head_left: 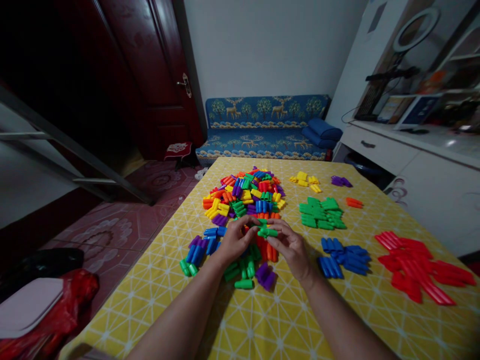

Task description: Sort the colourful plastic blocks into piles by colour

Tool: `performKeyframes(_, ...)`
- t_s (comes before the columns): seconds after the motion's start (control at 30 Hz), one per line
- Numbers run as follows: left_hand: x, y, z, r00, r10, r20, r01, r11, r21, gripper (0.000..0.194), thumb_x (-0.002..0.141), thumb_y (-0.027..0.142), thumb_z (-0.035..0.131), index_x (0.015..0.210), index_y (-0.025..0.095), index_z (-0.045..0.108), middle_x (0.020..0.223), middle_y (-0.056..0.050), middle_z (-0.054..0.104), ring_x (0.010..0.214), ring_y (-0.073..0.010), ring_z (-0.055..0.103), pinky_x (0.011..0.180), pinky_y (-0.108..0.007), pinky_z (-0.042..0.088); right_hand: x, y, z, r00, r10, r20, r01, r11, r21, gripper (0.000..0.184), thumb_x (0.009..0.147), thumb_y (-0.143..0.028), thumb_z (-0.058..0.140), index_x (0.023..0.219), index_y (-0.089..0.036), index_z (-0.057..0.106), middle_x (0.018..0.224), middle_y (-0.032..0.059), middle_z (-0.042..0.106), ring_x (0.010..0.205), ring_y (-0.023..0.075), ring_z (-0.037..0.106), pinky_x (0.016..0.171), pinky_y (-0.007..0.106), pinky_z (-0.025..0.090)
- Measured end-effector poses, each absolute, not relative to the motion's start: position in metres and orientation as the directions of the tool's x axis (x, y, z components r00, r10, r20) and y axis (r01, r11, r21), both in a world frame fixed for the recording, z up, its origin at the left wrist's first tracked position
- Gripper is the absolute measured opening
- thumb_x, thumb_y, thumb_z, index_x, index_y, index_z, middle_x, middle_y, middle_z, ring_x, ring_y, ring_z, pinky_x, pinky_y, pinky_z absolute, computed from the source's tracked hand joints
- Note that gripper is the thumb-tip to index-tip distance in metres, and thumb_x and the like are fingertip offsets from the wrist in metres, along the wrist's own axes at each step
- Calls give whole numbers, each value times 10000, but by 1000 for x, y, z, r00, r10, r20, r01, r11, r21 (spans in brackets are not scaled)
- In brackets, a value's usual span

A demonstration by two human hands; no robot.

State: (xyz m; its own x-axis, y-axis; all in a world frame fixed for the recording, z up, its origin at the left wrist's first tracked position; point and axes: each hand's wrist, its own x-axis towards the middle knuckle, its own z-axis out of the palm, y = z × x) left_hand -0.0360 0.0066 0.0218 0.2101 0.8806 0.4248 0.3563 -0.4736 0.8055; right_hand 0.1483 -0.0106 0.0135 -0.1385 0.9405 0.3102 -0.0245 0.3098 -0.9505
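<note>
Over the near edge of a mixed heap, both hands meet at green bullet-shaped toy building blocks (268,232). My right hand (291,246) pinches them between thumb and fingers. My left hand (239,239) is closed from the other side, its thumb and fingertips on the left end of the same blocks. The fingers partly cover how the pieces join. Below the hands lie loose green blocks (244,284), orange blocks (270,252) and a purple block (266,276). Blue blocks (198,254) lie left of my left hand.
A multicoloured heap of blocks (245,195) lies beyond the hands on the yellow tablecloth (150,305). To the right are separate groups: green (321,213), blue (345,257), red (420,265), yellow (305,180), purple (341,181) and orange (354,202). A blue sofa (258,137) stands behind.
</note>
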Motion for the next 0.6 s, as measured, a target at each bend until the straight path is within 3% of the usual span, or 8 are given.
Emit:
performKeyframes(0.23, -35, 8, 16, 270, 858, 438, 352, -511, 784, 121, 856, 200, 562, 919, 173, 662, 895, -43, 716, 819, -175, 650, 757, -272, 499, 148, -6, 9, -106, 930, 351, 13, 354, -935, 194, 783, -345, 715, 944, -240, 741, 1189, 77, 594, 1127, 227, 607, 909, 344, 541)
performKeyframes(0.4, -34, 6, 16, 253, 845, 472, 407, -535, 740, 226, 747, 93, 547, 920, 174, 667, 890, -43, 720, 828, -188, 653, 777, -296, 512, 146, -6, 7, -97, 931, 351, 31, 355, -934, 200, 784, -358, 715, 942, -238, 745, 1268, 83, 573, 1183, 242, 583, 947, 359, 528)
performKeyframes(0.6, -34, 6, 13, 297, 835, 462, 367, -547, 752, 295, 800, 106, 542, 1056, 189, 663, 995, -65, 730, 927, -202, 676, 830, -317, 532, 149, -2, 6, -67, 954, 293, -32, 291, -956, 241, 777, -379, 725, 952, -212, 731, 1047, 63, 688, 952, 210, 673, 833, 339, 560)
